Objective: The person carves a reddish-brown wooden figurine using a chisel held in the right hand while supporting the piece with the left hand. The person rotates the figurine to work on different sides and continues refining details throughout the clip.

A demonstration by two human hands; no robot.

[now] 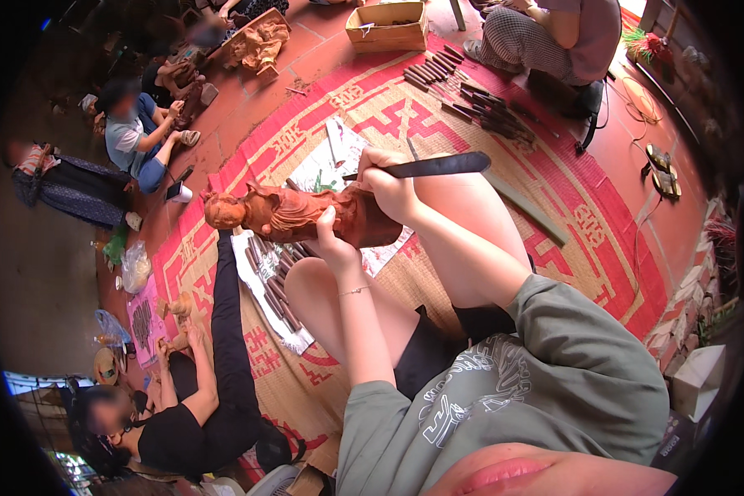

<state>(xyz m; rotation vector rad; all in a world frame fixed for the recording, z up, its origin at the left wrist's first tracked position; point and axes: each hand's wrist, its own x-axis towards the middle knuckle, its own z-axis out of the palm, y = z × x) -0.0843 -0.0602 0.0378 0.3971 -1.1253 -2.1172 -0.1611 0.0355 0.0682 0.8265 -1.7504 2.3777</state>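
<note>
A reddish-brown carved wooden figure (285,213) lies sideways across my raised knees, with its head pointing left. My left hand (332,238) grips it from below near its middle; a thin bracelet is on that wrist. My right hand (388,188) rests on the figure's thick base end and is closed around a long dark carving chisel (438,165). The chisel lies level, its handle pointing right. I sit on a red and tan woven mat (554,190).
Several dark chisels (273,285) lie on a white cloth by my left knee, and more chisels (471,91) are spread across the mat's far end by a cardboard box (386,26). A person in black (198,413) carves at lower left. Other people sit at the top and left. Sandals (661,169) lie at right.
</note>
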